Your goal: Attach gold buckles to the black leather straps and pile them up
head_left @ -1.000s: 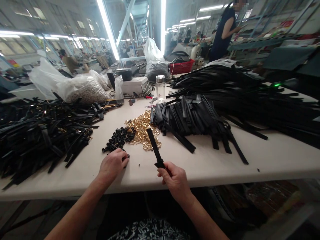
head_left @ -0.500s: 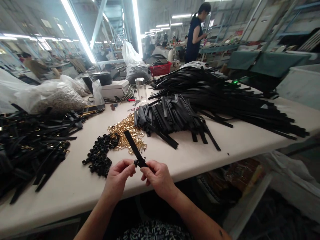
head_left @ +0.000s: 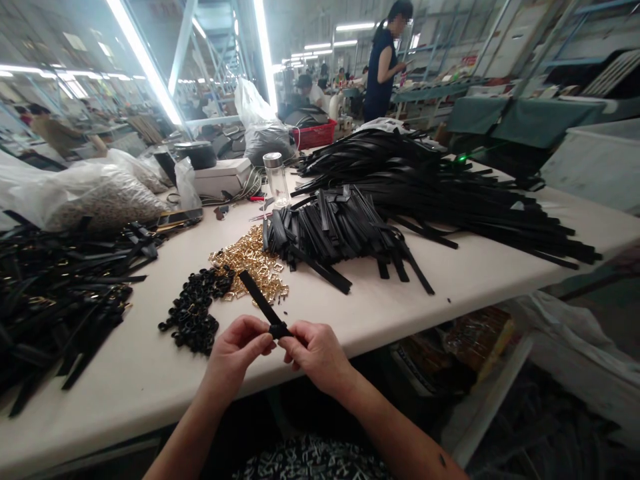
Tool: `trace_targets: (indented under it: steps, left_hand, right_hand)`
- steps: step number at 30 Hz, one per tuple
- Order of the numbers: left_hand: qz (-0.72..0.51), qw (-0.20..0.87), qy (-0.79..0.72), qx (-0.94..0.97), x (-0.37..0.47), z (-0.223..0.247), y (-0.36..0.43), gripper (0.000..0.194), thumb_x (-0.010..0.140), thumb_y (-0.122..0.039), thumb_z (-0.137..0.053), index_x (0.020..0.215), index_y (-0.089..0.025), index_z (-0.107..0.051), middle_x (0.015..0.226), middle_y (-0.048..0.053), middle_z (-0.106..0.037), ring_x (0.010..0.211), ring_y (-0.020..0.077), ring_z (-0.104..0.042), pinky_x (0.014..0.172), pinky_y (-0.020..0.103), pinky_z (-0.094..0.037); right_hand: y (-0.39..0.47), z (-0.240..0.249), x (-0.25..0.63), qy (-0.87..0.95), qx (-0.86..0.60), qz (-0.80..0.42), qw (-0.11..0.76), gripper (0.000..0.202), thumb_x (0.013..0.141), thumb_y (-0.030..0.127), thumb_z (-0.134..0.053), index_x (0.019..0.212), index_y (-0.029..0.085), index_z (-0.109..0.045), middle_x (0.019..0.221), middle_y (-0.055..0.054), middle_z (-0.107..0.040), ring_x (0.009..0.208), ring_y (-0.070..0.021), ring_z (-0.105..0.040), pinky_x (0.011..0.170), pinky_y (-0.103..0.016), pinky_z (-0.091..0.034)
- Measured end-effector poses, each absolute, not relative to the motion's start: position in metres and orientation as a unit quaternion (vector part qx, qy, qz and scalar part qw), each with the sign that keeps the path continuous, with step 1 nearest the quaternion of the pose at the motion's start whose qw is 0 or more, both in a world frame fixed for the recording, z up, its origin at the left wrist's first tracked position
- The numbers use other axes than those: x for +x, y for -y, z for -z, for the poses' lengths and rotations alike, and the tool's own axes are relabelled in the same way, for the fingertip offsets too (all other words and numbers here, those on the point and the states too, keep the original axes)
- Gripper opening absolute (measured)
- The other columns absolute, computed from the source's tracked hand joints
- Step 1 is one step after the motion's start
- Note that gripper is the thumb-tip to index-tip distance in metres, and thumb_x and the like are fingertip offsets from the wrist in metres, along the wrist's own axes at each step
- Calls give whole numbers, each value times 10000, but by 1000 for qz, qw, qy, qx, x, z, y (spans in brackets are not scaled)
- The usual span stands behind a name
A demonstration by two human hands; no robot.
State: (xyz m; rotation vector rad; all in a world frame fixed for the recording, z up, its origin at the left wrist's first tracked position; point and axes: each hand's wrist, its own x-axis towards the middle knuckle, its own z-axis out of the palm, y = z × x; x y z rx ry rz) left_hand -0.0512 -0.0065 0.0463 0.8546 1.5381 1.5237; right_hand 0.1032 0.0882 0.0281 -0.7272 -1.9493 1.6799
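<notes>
A short black strap (head_left: 259, 293) slants up and left from my fingers, above the table's front edge. My right hand (head_left: 316, 350) is closed on its lower end. At the strap's lower part my left hand (head_left: 243, 347) pinches a small black loop (head_left: 277, 330), which touches the strap; whether it goes round the strap is too small to tell. Just beyond lie a pile of black loops (head_left: 193, 313) and a pile of gold buckles (head_left: 255, 263). Behind these, short black straps (head_left: 330, 230) form a heap.
Long black strips (head_left: 425, 180) cover the table's back right. A glass jar (head_left: 277, 180) stands behind the buckles. More black straps (head_left: 60, 287) are heaped at left, near a filled plastic bag (head_left: 100, 193). A person (head_left: 380, 70) stands in the background.
The black loop in my left fingers has come closer against the strap, and my left hand is nearer my right. The whole view has shifted slightly.
</notes>
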Motion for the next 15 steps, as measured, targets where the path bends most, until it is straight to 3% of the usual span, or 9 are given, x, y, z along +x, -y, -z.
trace_targets:
  steps: [4,8,15]
  left_hand:
    - [-580,436,-607,324,-56,-45,7,214,679,-249,-820,858,-167,-736,691,15,-694,628,134,-609,617,239,-515]
    - [-552,457,-605,347,-59,-46,7,164,713,-258,-788,844,-160,-773,673,34,-705,639,139,-620,623,235,-518]
    - [-568,378,-635,362,-52,-50,4,93,742,-259,-732,795,-183,-746,608,-6,-660,560,114,-594,573,210,-503]
  right_hand:
    - [-90,-29,106,733,-257,-595,207,173,931,212,-641,764,169,-659,638,29,-668,519,-106,-620,495,-161,-421]
    - [-93,-28,110,746,-258,-582,195,171,940,226,-647,781,166,-670,645,23,-674,527,-108,-615,505,-170,-406]
    - [-91,-38,111,790,-265,-515,200,206,905,172,-692,706,170,-637,621,42,-651,549,-101,-582,528,-184,-357]
